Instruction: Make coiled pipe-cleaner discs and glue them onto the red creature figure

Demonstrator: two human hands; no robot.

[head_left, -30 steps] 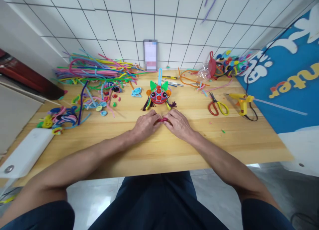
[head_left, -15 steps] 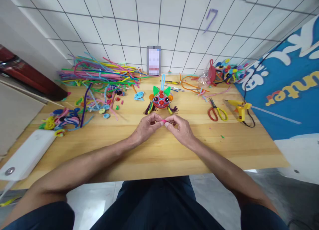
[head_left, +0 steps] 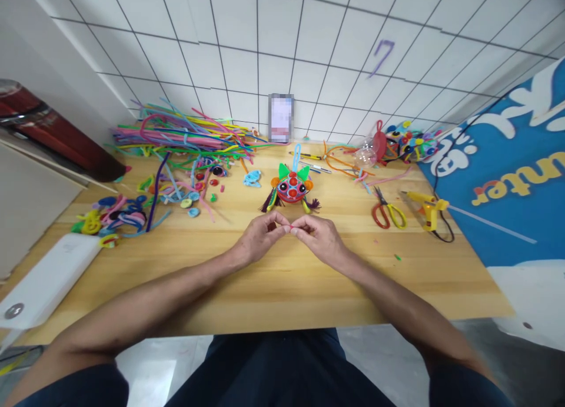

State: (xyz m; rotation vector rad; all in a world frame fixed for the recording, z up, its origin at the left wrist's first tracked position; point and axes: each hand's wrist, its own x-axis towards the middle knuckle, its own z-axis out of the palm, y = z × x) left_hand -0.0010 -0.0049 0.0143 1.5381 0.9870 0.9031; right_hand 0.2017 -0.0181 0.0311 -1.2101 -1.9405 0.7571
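Note:
My left hand and my right hand meet at the middle of the wooden table. Both pinch a small pink pipe-cleaner piece between their fingertips, just above the tabletop. Straight behind the hands stands a pipe-cleaner creature, red and blue with green ears, orange sides and a light blue loop on top. It is apart from both hands.
A heap of coloured pipe cleaners and coiled bits fills the back left. A white box lies at the left edge. Scissors and a yellow glue gun lie right. A phone leans on the tiled wall.
Both hands have lifted slightly off the table and gone from flat over the pink piece to pinching it between the fingertips. The view has tilted, so everything sits lower in the picture.

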